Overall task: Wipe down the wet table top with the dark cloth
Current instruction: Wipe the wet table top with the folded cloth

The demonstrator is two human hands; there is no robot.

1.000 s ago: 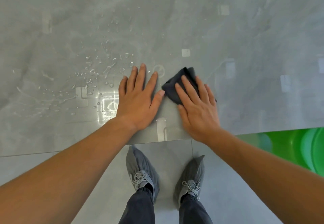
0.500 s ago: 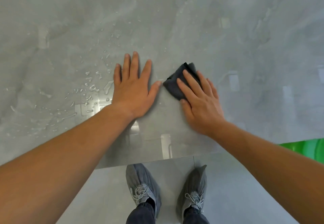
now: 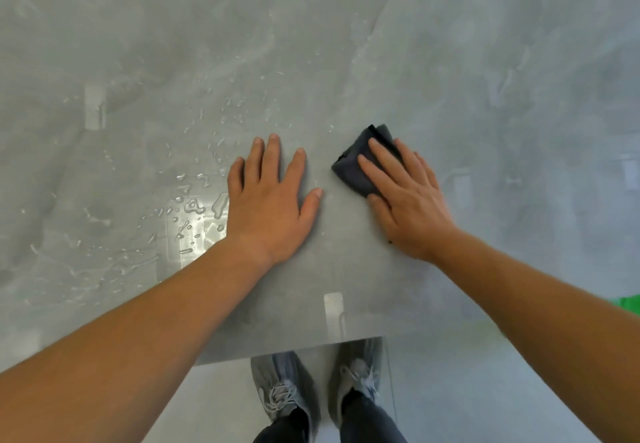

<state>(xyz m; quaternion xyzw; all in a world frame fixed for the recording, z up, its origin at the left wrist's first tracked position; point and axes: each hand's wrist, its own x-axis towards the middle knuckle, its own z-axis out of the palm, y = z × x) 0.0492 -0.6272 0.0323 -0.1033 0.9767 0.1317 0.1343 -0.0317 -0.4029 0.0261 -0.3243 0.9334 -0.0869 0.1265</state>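
The grey table top (image 3: 346, 44) is glossy, and most of the water drops (image 3: 190, 207) lie on its left part, just beside the left hand (image 3: 270, 207), which rests flat with the fingers a little apart. The dark cloth (image 3: 356, 165), folded small, lies under the straight, slightly spread fingers of the right hand (image 3: 408, 200), which presses it down. To wipe well, I think the cloth should travel left with even pressure (the left hand stands exactly in this path and should lift first). Below the table edge are grey shoes (image 3: 284, 394); something green (image 3: 627, 304) shows at the far right.
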